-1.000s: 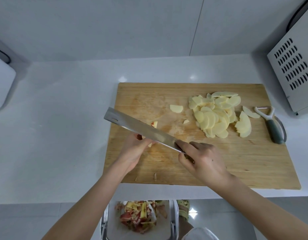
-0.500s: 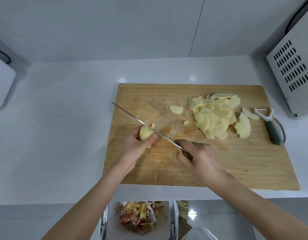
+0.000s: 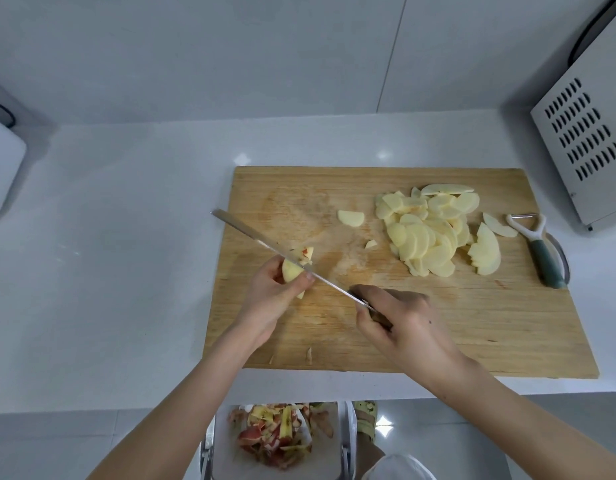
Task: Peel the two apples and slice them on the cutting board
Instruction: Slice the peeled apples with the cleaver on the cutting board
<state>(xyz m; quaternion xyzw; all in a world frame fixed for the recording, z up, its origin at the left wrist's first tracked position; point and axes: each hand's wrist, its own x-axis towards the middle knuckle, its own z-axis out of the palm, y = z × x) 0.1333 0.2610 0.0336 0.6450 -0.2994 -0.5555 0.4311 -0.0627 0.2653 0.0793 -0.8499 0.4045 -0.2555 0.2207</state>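
A wooden cutting board (image 3: pixel 472 334) lies on the white counter. My left hand (image 3: pixel 268 299) holds a peeled apple piece (image 3: pixel 292 271) at the board's left side. My right hand (image 3: pixel 407 327) grips the handle of a long knife (image 3: pixel 275 252), whose blade lies edge-up across the apple piece and points up-left. A small core bit with red skin (image 3: pixel 307 254) sits just beyond the blade. A heap of pale apple slices (image 3: pixel 434 233) covers the board's upper right, with one loose slice (image 3: pixel 350 218) and a small chip (image 3: pixel 371 244) nearer the middle.
A peeler with a dark green handle (image 3: pixel 541 254) lies at the board's right edge. A metal appliance with vents (image 3: pixel 583 140) stands at the far right. A white appliance (image 3: pixel 2 168) sits at the left edge. Below the counter, a bin (image 3: pixel 275 441) holds red and yellow peelings.
The knife blade turned from flat and broad to edge-on and came down against the apple piece in my left hand. Both hands stayed near the board's lower left.
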